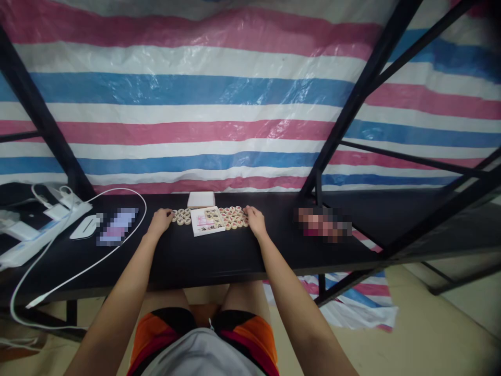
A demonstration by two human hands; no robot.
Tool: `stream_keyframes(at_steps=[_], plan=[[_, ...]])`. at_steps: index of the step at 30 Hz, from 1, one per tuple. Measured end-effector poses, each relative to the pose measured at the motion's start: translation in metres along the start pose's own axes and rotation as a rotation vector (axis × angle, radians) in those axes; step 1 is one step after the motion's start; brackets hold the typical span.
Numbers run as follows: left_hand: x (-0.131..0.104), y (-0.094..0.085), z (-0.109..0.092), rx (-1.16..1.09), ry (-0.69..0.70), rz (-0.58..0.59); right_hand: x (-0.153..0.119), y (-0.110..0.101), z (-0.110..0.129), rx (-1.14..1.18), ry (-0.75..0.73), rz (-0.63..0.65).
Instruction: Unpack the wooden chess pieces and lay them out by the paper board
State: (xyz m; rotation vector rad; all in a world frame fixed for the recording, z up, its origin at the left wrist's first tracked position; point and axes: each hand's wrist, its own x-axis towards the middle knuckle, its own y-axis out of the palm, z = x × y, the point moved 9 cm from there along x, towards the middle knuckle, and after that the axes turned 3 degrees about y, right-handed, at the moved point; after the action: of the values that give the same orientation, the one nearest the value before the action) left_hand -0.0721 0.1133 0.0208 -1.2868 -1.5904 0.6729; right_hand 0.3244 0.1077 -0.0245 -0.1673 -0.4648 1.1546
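Observation:
Round wooden Chinese chess pieces lie in two flat groups on a black tabletop: dark-marked pieces [182, 216] on the left, red-marked pieces [234, 216] on the right. Between them a white open box [209, 221] holds several larger-looking pieces and a paper with red print. My left hand [160, 221] is closed, its fingertips pinched at a piece on the outer left edge of the dark group. At the outer right edge of the red group, my right hand [255, 221] has its thumb and fingers closed at a piece. The fingertips partly hide both edge pieces.
Behind the open box sits a white lid or second box [201, 199]. Left on the table are a blurred phone [117, 226], a white flat device [86, 226], a power strip [47, 230] and a looping white cable [145, 206]. A blurred reddish object [323, 223] lies right.

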Motion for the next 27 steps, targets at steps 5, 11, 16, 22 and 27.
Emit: stream_keyframes(at_steps=[5,11,16,22,27], plan=[[-0.001,0.003,0.0,-0.048,-0.027,0.055,0.002,0.0,-0.003,0.017,0.007,-0.009],[-0.006,-0.004,-0.003,-0.011,-0.037,0.004,-0.003,-0.001,0.009,-0.056,-0.016,0.016],[-0.016,-0.009,-0.041,-0.003,0.091,-0.085,-0.002,0.0,0.006,-0.038,-0.013,0.012],[-0.048,0.024,-0.131,-0.171,0.621,0.127,0.001,0.0,-0.001,-0.018,0.004,-0.004],[-0.059,0.042,-0.142,-0.196,0.683,0.287,-0.001,-0.001,0.004,-0.029,-0.005,0.001]])
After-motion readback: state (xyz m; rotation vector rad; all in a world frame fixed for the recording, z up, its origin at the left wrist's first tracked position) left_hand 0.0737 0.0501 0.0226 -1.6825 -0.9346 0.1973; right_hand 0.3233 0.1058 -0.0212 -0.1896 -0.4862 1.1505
